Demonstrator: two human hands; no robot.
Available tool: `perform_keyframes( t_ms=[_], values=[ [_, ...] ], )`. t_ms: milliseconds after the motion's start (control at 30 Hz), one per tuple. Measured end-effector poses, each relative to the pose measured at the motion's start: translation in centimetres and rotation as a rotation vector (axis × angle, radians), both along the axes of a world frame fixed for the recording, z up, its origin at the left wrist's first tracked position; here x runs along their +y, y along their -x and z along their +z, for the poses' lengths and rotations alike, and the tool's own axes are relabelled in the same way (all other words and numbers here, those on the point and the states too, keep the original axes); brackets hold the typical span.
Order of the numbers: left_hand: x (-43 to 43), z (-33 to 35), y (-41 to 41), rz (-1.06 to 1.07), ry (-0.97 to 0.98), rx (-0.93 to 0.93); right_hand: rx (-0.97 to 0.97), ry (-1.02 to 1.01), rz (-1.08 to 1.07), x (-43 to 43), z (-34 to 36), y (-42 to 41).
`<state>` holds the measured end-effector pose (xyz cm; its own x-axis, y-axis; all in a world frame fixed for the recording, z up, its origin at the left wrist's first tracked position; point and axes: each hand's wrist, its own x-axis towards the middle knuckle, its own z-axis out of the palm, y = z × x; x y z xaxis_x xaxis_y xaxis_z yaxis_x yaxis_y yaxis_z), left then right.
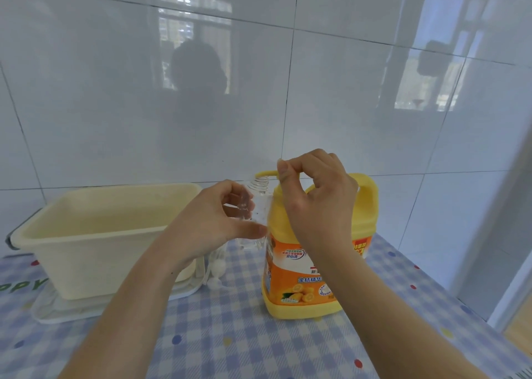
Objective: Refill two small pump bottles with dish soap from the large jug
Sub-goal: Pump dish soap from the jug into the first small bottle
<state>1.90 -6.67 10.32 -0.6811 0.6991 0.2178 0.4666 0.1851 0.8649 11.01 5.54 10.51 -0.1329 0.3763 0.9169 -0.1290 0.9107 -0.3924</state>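
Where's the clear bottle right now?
Head view, centre: the clear bottle is held in the left hand, just left of the yellow jug and right of the cream basin.

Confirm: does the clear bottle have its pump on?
No, the bottle gripped by the left hand shows a bare threaded neck with nothing screwed onto it.

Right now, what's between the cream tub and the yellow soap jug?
In the head view, a clear uncapped bottle, held by the left hand, with white pump parts lying in front of it.
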Motion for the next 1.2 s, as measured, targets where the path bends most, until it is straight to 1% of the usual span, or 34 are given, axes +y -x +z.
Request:
perform_keyframes(
  t_ms=[167,300,500,733,867,1067,1200],
  values=[
    [-0.6,0.1,0.1,0.000,-0.042,-0.003,-0.005,0.032,-0.008,-0.2,1.4,0.0],
    [-0.8,0.5,0.1,0.017,-0.057,0.033,-0.033,0.025,-0.009,-0.2,1.8,-0.2],
    [-0.5,0.6,-0.1,0.032,-0.036,0.070,-0.044,0.028,0.002,-0.1,1.8,-0.2],
    [-0.6,0.6,0.3,0.028,-0.041,0.048,-0.033,-0.016,0.002,0.1,1.5,0.2],
    [-0.5,0.3,0.5,0.026,-0.015,0.054,-0.019,-0.012,0.015,0.3,0.5,0.4],
    [-0.2,-0.1,0.7,0.016,0.039,0.060,-0.025,-0.074,0.005,0.6,-0.6,0.3],
    [-0.2,-0.1,0.6,0.010,0.039,0.053,-0.018,-0.081,0.003,0.5,-0.7,0.2]
  ],
)
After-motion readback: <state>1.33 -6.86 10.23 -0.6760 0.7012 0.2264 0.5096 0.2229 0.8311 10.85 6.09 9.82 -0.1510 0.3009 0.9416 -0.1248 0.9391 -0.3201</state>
